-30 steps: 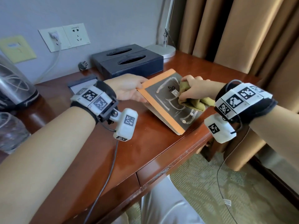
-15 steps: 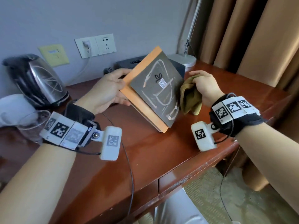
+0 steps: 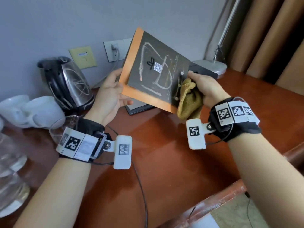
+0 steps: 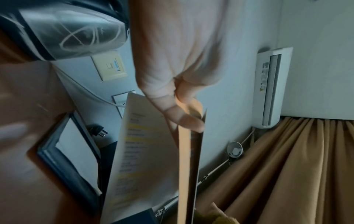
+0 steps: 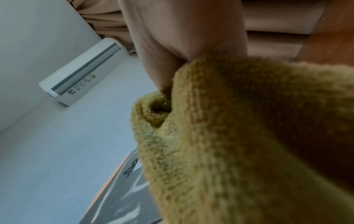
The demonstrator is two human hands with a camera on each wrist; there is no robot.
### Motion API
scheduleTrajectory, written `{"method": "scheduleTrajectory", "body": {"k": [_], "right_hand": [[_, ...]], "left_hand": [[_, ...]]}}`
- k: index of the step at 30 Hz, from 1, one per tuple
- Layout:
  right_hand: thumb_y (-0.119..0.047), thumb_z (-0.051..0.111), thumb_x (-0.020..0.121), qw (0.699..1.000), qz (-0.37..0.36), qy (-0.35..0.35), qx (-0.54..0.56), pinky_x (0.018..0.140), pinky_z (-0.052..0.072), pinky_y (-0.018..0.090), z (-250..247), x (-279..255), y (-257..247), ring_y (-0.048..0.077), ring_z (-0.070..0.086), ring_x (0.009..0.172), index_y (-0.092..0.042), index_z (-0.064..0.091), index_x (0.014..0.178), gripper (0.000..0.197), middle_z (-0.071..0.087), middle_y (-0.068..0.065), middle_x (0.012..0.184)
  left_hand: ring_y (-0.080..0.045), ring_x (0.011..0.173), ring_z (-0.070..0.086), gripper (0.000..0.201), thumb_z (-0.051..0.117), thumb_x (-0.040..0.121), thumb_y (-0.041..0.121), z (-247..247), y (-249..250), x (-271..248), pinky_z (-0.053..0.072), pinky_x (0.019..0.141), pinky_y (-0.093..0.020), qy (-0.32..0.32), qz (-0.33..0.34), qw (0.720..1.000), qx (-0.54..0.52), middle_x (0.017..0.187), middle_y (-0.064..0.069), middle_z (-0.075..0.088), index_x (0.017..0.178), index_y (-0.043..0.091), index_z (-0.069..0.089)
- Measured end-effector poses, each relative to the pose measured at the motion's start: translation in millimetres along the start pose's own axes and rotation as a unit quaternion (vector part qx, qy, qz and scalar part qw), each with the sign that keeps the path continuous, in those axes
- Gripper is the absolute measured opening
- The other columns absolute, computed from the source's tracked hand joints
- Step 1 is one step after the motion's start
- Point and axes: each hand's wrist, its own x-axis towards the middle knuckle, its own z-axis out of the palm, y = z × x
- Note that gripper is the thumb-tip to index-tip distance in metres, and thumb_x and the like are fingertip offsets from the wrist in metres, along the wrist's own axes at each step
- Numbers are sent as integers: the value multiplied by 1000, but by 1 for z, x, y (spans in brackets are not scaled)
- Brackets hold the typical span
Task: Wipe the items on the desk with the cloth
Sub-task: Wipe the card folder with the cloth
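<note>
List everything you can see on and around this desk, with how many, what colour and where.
Dark grey card booklet with orange border: one, held up above the desk.
Mustard terry cloth: one, against the booklet's right edge.
Steel and black electric kettle: one, back left.
White ceramic cups: two, left of the kettle.
Clear glass: at least one, far left.
Dark framed card: one, flat under the booklet.
Silver lamp base: one, back right.
Reddish-brown wooden desk: one.
Tan curtains: right.
White air conditioner: one, on the wall.
Left hand: grips the booklet.
Right hand: grips the cloth.
</note>
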Motion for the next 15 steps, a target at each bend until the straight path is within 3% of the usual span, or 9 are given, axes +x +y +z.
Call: {"method": "scheduleTrajectory", "body": {"k": [3, 7, 9, 11, 13, 15], "right_hand": [[-23, 56, 94, 1000, 2, -11, 15, 46, 48, 18, 13, 6, 2, 9, 62, 45, -12, 61, 74, 23, 64, -2, 49], [-22, 61, 89, 998, 24, -30, 51, 64, 54, 27, 16, 15, 11, 14, 65, 58, -10, 66, 81, 15, 69, 2, 63], [-20, 57, 92, 994, 23, -44, 93, 58, 54, 25, 14, 16, 15, 14, 65, 58, -7, 65, 83, 18, 68, 4, 64], [-18, 52, 94, 992, 7, -47, 113, 55, 53, 24, 14, 14, 16, 13, 65, 56, -7, 63, 83, 19, 68, 2, 62], [-17, 51, 95, 989, -12, -52, 139, 60, 55, 27, 14, 12, 16, 14, 66, 60, -8, 63, 85, 19, 69, 3, 66], [-17, 50, 96, 985, -18, -63, 160, 62, 55, 27, 13, 10, 16, 14, 67, 63, -7, 64, 86, 20, 70, 3, 69]], "left_hand": [[-18, 79, 61, 40, 28, 103, 1, -9, -1, 3, 46, 46, -18, 28, 2, 1000, -6, 105, -3, 62, 122, 28, 50], [-15, 80, 64, 41, 28, 102, 0, -15, 0, 3, 52, 52, -20, 58, 23, 998, 32, 101, 3, 62, 115, 31, 52], [-15, 90, 63, 42, 27, 102, 0, -14, 0, 3, 56, 60, -22, 72, 56, 992, 87, 102, 11, 60, 113, 32, 52], [-11, 101, 60, 44, 27, 102, 2, -13, 0, 3, 57, 76, -25, 79, 89, 981, 155, 110, 18, 59, 120, 35, 50], [-8, 124, 49, 50, 28, 102, 4, -13, -1, 3, 42, 105, -26, 77, 112, 962, 236, 136, 14, 51, 140, 33, 40], [-8, 142, 24, 52, 28, 103, 6, -13, 0, 5, 17, 114, -17, 76, 126, 940, 309, 155, 5, 29, 151, 24, 25]]}}
